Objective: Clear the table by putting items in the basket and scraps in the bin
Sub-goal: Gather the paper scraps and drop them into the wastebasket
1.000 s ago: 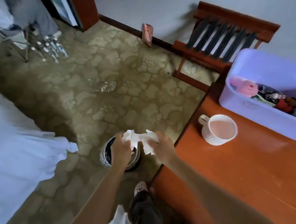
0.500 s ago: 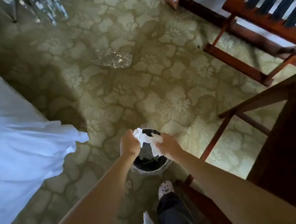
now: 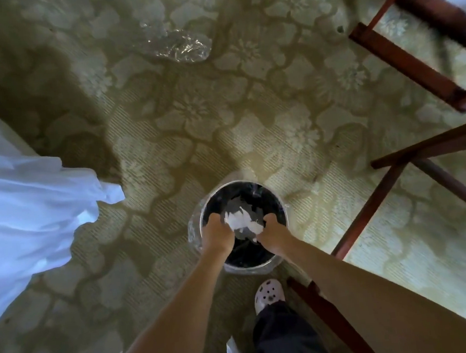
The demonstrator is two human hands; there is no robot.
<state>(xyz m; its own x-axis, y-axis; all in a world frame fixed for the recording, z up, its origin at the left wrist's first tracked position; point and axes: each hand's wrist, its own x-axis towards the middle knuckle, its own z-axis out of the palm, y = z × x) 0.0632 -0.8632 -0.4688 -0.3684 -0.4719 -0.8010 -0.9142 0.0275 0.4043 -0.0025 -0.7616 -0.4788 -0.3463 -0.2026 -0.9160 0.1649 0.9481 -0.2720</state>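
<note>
A small round bin (image 3: pixel 267 193) with a dark liner stands on the patterned floor below me. Crumpled white paper scraps (image 3: pixel 241 221) sit between my two hands, right over the bin's mouth. My left hand (image 3: pixel 217 234) grips the scraps from the left side. On the right side my right hand (image 3: pixel 272 232) holds them, fingers curled down into the bin's opening. The table and the basket are out of sight.
Dark wooden table legs and rails (image 3: pixel 371 211) run along the right, close to the bin. A chair frame (image 3: pixel 408 57) stands at the upper right. Crumpled clear plastic (image 3: pixel 182 47) lies on the floor ahead. A white sheet (image 3: pixel 25 219) hangs at left. My shoe (image 3: pixel 267 294) is just behind the bin.
I have leaned further over the bin. Both hands moved down with the paper scraps, from just above the rim to inside the bin's mouth. The table top and basket left the view.
</note>
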